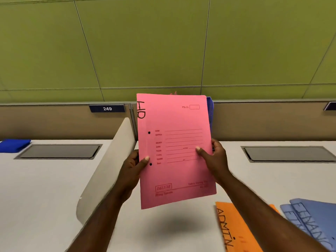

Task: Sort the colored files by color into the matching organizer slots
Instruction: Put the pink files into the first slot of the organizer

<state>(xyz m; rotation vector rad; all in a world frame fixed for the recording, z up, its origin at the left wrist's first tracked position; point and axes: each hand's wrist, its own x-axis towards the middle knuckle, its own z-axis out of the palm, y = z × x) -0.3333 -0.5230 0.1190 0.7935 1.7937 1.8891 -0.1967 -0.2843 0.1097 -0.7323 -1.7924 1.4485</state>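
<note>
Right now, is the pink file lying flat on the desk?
No, both hands, left and right, hold the pink file up above the desk.

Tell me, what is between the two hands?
The pink file is between them. The left hand pinches its left edge and the right hand pinches its right edge, holding it up above the desk in the head view.
</note>
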